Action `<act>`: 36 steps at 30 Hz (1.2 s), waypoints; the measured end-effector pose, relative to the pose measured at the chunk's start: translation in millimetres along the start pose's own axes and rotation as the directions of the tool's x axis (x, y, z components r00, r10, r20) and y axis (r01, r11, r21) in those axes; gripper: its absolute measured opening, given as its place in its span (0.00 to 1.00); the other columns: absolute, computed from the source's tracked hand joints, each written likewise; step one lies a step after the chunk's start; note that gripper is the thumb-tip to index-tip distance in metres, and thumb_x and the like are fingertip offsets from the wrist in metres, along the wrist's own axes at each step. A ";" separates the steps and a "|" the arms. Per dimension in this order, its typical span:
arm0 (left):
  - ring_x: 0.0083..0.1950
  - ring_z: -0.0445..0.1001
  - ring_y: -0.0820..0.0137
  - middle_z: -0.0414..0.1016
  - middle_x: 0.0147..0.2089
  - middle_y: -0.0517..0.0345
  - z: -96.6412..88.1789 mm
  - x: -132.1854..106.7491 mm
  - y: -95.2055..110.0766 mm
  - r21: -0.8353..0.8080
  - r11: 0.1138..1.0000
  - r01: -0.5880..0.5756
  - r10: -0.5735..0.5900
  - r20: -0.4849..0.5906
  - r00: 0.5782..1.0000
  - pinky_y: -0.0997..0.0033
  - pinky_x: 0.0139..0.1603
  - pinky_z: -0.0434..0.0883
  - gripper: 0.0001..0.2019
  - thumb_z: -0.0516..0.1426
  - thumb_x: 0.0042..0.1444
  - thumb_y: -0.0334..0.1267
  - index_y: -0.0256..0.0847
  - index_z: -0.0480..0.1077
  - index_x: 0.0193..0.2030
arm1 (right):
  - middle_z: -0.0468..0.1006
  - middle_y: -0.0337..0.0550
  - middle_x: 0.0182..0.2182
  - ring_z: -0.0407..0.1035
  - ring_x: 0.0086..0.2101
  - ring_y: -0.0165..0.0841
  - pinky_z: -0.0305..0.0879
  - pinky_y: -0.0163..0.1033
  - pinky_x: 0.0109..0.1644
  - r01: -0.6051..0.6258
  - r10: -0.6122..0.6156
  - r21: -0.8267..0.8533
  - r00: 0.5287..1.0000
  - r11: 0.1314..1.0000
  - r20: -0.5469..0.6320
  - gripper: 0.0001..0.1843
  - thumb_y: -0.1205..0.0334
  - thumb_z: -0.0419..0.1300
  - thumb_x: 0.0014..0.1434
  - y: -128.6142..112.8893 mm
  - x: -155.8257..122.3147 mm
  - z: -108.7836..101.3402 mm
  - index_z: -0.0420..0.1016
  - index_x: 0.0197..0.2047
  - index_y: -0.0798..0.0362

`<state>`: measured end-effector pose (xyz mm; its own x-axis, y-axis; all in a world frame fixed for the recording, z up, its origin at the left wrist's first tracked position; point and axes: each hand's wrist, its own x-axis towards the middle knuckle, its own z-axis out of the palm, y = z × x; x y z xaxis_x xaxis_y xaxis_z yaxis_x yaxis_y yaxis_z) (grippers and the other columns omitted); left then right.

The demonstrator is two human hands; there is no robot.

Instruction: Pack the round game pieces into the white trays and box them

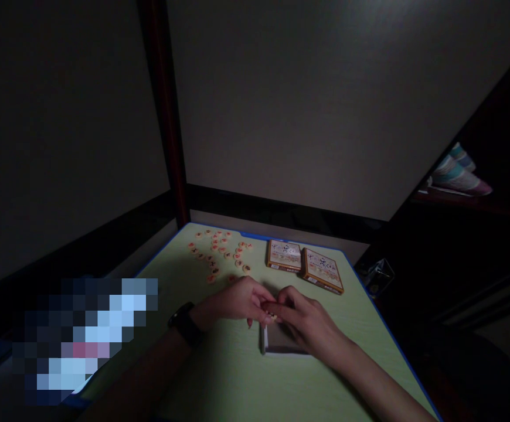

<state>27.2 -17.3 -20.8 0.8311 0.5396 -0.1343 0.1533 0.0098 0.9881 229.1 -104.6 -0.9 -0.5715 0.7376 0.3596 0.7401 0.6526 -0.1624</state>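
Note:
My left hand (237, 302) and my right hand (305, 319) meet over the middle of a pale green table (220, 375). Their fingertips pinch together on a small round game piece (271, 316). Under my right hand lies a small flat grey box (281, 343). A dark watch (185, 323) sits on my left wrist. Beyond my hands, several round pale pieces with red marks (220, 252) lie scattered on the table's far left part.
Two flat orange-rimmed boxes (284, 255) (323, 270) lie side by side at the table's far edge. A dark red post (167, 117) stands behind the far left corner. Folded cloth (457, 173) rests on a dark shelf at the right. The room is dim.

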 end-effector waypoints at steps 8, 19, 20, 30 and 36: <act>0.30 0.79 0.68 0.78 0.31 0.56 -5.0 -1.4 2.9 -0.043 0.999 -0.019 0.018 -0.040 0.999 0.77 0.22 0.71 0.23 0.69 0.44 0.45 0.35 0.73 0.45 | 0.77 0.47 0.42 0.74 0.40 0.35 0.71 0.37 0.41 -0.002 0.005 0.057 0.998 0.998 -0.062 0.11 0.61 0.54 0.68 -3.7 -2.6 2.9 0.72 0.50 0.52; 0.17 0.66 0.79 0.71 0.23 0.63 -12.9 4.3 -3.9 0.198 0.979 -0.036 0.090 -0.270 0.959 0.82 0.15 0.60 0.16 0.62 0.52 0.48 0.36 0.71 0.35 | 0.81 0.46 0.39 0.76 0.39 0.40 0.68 0.39 0.42 -0.355 0.345 0.129 0.934 0.926 0.093 0.10 0.60 0.66 0.57 -11.5 -1.1 9.2 0.77 0.42 0.53; 0.15 0.64 0.80 0.69 0.20 0.65 -12.6 4.8 -4.9 0.236 0.972 -0.014 0.088 -0.306 0.948 0.82 0.14 0.58 0.15 0.60 0.54 0.48 0.36 0.71 0.34 | 0.82 0.46 0.39 0.76 0.39 0.40 0.68 0.39 0.42 -0.373 0.360 0.145 0.926 0.916 0.111 0.09 0.62 0.66 0.57 -12.4 -0.5 10.7 0.77 0.41 0.53; 0.16 0.65 0.78 0.74 0.24 0.64 -2.1 7.1 -10.8 0.312 0.947 0.074 0.018 -0.280 0.960 0.78 0.18 0.59 0.10 0.55 0.56 0.43 0.38 0.71 0.35 | 0.81 0.47 0.35 0.76 0.36 0.39 0.69 0.38 0.41 -0.364 0.350 0.196 0.931 0.911 0.103 0.07 0.65 0.66 0.58 -13.2 2.5 23.8 0.77 0.41 0.55; 0.16 0.63 0.79 0.75 0.26 0.63 -0.8 6.8 -7.5 0.260 0.958 0.118 -0.043 -0.278 0.960 0.78 0.17 0.59 0.09 0.55 0.56 0.40 0.37 0.71 0.37 | 0.82 0.49 0.40 0.77 0.40 0.41 0.70 0.40 0.45 -0.375 0.362 0.248 0.927 0.893 0.099 0.14 0.68 0.64 0.58 -13.1 0.2 26.6 0.75 0.48 0.55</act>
<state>31.3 -13.0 -29.0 0.6426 0.7513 -0.1507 0.3845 -0.1460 0.9115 209.8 -108.4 -23.2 -0.2973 0.9369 0.1839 0.7874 0.3495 -0.5078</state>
